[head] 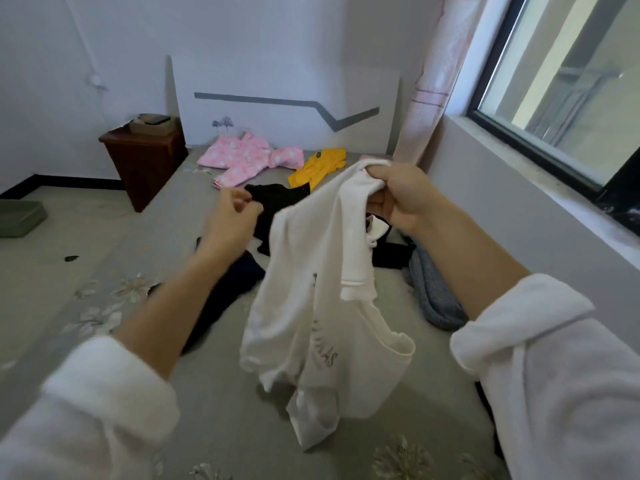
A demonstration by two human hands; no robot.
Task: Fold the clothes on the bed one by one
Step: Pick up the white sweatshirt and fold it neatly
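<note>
A white shirt [311,306] with grey lettering hangs in the air over the grey bed [221,403], its lower end touching the sheet. My right hand [398,195] grips its bunched top edge, fingers curled round the cloth. To the left of the shirt my left hand [232,213] is raised, blurred, with its fingers loosely curled and nothing in them. On the bed behind lie black clothes [277,199], a dark navy garment [225,296], a yellow top [320,166], a pink dotted garment [247,157] and a grey knit piece [436,296].
A dark wooden nightstand [145,161] stands left of the bed by the white headboard [287,98]. A window [561,81] with a pink curtain [433,81] and a wall ledge run along the right side. A green box [20,216] sits on the floor at left.
</note>
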